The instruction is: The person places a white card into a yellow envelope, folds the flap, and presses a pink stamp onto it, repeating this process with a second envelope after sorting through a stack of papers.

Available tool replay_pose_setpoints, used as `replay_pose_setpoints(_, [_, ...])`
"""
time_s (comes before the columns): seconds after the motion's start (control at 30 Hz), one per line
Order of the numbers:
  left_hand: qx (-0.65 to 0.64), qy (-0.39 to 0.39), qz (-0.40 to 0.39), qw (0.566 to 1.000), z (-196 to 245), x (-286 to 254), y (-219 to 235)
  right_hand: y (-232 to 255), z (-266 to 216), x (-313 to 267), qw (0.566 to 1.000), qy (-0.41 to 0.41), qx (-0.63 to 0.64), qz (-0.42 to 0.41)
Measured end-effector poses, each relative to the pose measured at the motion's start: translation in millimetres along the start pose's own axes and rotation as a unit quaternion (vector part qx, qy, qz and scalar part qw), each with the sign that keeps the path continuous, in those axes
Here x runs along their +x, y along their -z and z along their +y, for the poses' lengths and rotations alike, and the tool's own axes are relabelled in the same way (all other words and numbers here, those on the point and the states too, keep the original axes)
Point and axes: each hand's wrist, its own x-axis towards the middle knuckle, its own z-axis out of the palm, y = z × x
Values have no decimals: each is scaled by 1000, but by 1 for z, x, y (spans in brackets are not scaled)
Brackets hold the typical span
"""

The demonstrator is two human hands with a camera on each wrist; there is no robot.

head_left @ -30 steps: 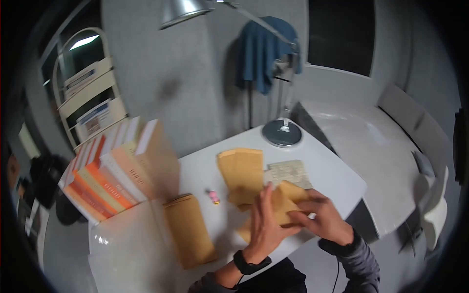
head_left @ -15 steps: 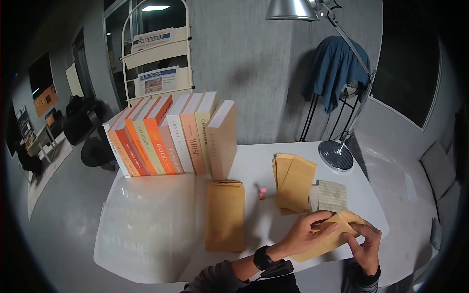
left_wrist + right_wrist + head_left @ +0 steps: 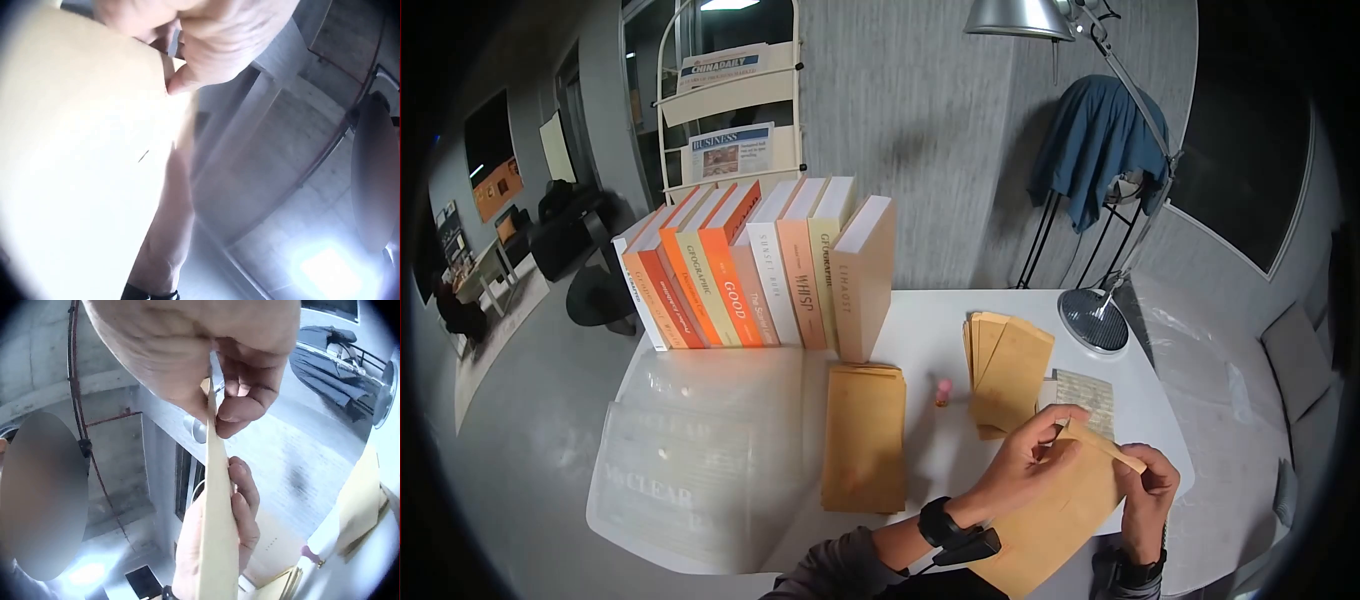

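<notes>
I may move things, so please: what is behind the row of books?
Behind the books, a cream rack with newspapers is visible, and a grey wall beside it. The books cover the rack's lower part, so what is there cannot be seen.

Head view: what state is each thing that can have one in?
Flat brown paper envelope, held, end bent over
Left hand, pinching that envelope
Right hand, pinching its bent end
Left stack of brown envelopes, lying flat, piled
Right brown envelopes, fanned
Thick orange, white and tan books, upright
Silver metal lamp, upright, lighting unclear
Blue cloth, draped
</notes>
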Motion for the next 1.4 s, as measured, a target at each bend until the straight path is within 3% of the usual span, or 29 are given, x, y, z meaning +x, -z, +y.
replay_pose_setpoints(0.07, [13, 18, -20, 1000, 10, -1, 1, 6, 7, 2, 1000, -18, 13, -8])
replay_pose_setpoints(0.2, [50, -10, -60, 997, -11, 1, 8, 15, 18, 3, 998, -36, 35, -36])
replay_pose_setpoints(0.27, [77, 19, -72, 994, -14, 0, 11, 16, 18, 2, 997, 4, 36, -65])
replay_pose_setpoints(0.4, [97, -38, -70, 992, -12, 0, 6, 21, 23, 2, 995, 5, 5, -103])
replay_pose_setpoints(0.57, [201, -27, -112, 973, 5, -2, 4, 19, 28, 3, 994, -63, 89, -17])
replay_pose_setpoints(0.67, [84, 3, -23, 996, -1, -6, -8, 21, 27, 3, 990, -63, 127, -1])
replay_pose_setpoints(0.8, [101, 13, -11, 995, -12, -11, -7, 17, 23, 3, 991, -43, 126, 5])
replay_pose_setpoints(0.87, [154, -14, -1, 988, -36, -13, -1, 6, 23, 3, 984, -91, 153, -2])
replay_pose_setpoints(0.97, [120, 6, 23, 992, -28, -21, 5, -2, 32, 1, 974, -172, 136, -54])
replay_pose_setpoints(1.1, [85, 162, 3, 983, -1, -33, 28, -18, 43, 6, 981, -161, 91, -64])
replay_pose_setpoints(1.23, [194, 133, -40, 971, -15, -48, 67, -40, 46, 23, 966, -195, 151, -75])
replay_pose_setpoints(1.4, [217, 144, 34, 965, -5, -57, 89, -68, 82, 45, 949, -239, 141, -146])
